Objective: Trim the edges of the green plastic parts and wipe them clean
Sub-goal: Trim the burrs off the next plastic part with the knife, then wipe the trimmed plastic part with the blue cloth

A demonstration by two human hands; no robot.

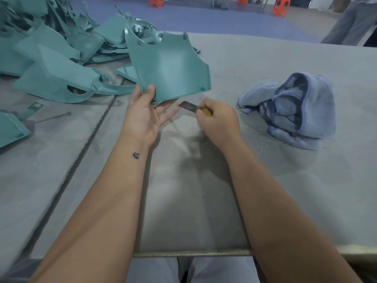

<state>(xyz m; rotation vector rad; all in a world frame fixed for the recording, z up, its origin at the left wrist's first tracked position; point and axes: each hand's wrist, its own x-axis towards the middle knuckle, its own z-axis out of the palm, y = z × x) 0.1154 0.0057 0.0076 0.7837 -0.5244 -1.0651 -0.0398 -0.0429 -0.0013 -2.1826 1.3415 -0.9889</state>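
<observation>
Left hand [142,113] grips one green part [169,68]; right hand [218,121] grasps one blade [188,106], perhaps a scraper.

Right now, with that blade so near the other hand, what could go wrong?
1. The blade in the right hand points toward the left hand, whose fingers lie under the green part; a slip could cut them.
2. The part is held only at one corner, so it may twist under the blade's pressure.
3. The blue cloth lies close by; a backward sweep might snag it.
</observation>
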